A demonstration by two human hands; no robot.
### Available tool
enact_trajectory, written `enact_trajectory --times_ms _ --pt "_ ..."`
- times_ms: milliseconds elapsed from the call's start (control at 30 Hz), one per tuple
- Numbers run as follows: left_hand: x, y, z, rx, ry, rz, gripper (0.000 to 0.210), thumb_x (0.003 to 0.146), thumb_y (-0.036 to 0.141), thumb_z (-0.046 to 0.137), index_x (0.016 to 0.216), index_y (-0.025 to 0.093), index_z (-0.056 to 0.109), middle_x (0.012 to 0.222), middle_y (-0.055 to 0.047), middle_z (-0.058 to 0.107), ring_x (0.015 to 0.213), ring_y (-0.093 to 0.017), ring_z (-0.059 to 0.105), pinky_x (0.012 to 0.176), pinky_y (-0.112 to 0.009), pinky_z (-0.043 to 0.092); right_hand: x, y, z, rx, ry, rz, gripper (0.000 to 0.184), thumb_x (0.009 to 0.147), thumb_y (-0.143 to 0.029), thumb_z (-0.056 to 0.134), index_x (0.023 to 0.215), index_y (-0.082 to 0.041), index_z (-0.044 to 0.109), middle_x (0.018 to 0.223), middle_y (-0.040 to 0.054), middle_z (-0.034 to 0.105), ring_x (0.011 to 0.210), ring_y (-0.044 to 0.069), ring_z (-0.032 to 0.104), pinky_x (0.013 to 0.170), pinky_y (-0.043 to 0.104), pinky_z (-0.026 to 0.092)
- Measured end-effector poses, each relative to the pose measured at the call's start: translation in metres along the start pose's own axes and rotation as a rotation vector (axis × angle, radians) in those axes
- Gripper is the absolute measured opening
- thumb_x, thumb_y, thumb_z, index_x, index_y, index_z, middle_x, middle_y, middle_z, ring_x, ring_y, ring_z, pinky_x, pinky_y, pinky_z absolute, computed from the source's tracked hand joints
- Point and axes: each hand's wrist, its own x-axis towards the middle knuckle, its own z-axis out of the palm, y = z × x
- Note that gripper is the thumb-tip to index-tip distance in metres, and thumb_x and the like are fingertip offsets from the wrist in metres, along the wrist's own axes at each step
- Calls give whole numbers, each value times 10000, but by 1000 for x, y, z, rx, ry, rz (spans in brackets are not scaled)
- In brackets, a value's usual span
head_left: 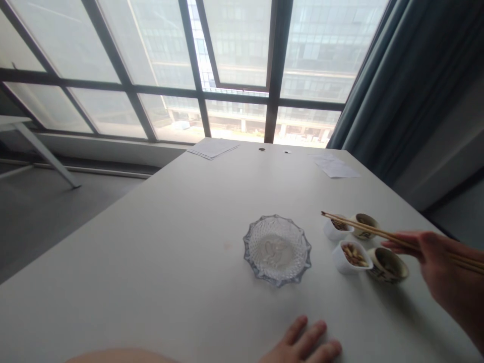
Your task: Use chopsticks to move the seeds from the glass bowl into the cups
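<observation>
My right hand (440, 259) grips a pair of wooden chopsticks (374, 232), their tips together above the far white cup. My left hand (302, 343) rests on the table with its fingers spread, holding nothing. Beyond it stands a clear glass bowl (278, 250) with a scalloped rim; nothing solid shows inside. To the bowl's right, a near white plastic cup (345, 262) holds brownish pieces, and a far white cup (333, 232) holds thin brown bits. Beside them are two ceramic cups with dark markings, one near (389, 265) and one far (366, 228); their contents cannot be made out.
The white table (181, 242) reaches toward large windows. Papers lie at its far left (214, 147) and far right (335, 166) edges, with two round holes between them. A grey-blue curtain (401, 70) hangs at the right. Part of another white table (49, 146) stands at the left.
</observation>
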Motion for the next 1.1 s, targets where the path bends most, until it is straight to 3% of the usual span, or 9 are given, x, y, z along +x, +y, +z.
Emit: enact_trajectory --times_ms 67,167,333,400,533,633,733,933,1100 --pt "4 0 -3 9 39 -25 347 1153 440 440 1424 354 640 1521 56 588 1293 -210 620 1075 -385 512 3 8 -22 -59 91 36 265 911 -489 797 849 -236 848 763 140 787 643 311 794 588 382 669" --pt "7 -1 -6 7 57 -41 307 1140 416 499 1393 351 659 1488 51 611 1276 -208 622 1097 -388 491 0 20 -39 -58 72 65 221 899 -460 817 854 -247 853 791 146 796 634 320 789 574 407 663" --pt "7 -3 -10 -27 -47 -5 292 1137 404 511 1384 333 647 1492 19 602 1312 -229 608 1137 -415 464 -8 18 -36 1 64 15 182 957 -423 755 899 -277 847 803 102 799 649 305 787 625 406 680" --pt "7 -4 -12 -25 -71 9 297 1138 406 504 1390 329 641 1506 11 594 1333 -227 598 1151 -414 456 -15 10 -27 48 63 0 201 961 -418 750 892 -253 842 794 107 796 648 301 790 619 395 686" --pt "9 -6 -16 34 -25 39 309 1147 391 485 1411 345 638 1581 27 533 1426 -204 521 1171 -398 445 -36 -5 -3 62 -96 -83 191 981 -377 720 928 -232 832 966 103 805 753 281 810 693 387 702" --pt "10 -7 -19 63 -1 83 338 1149 406 476 1460 384 607 1634 48 472 1440 -206 507 1193 -426 423 -52 -13 19 28 -269 -292 141 994 -243 691 1035 -270 824 1087 77 791 913 264 799 800 375 676" --pt "12 -8 -22 73 3 127 339 1142 392 498 1460 379 617 1641 31 468 1413 -217 532 1226 -472 374 -61 -21 43 -17 -438 -469 242 995 -144 658 1140 -280 795 1109 74 786 1030 261 765 882 372 634" --pt "12 -8 -22 70 10 141 330 1139 384 513 1447 381 630 1619 35 497 1396 -217 544 1245 -495 333 -62 -23 92 -227 -532 -725 272 1048 -135 563 1274 -188 704 1141 142 773 998 269 783 857 356 617" --pt "9 -7 -16 49 1 126 327 1140 374 514 1448 383 621 1617 39 495 1421 -226 525 1251 -504 326 -60 -13 109 -513 -536 -888 253 1095 -252 528 1219 -123 707 1137 182 781 912 285 796 751 350 615"
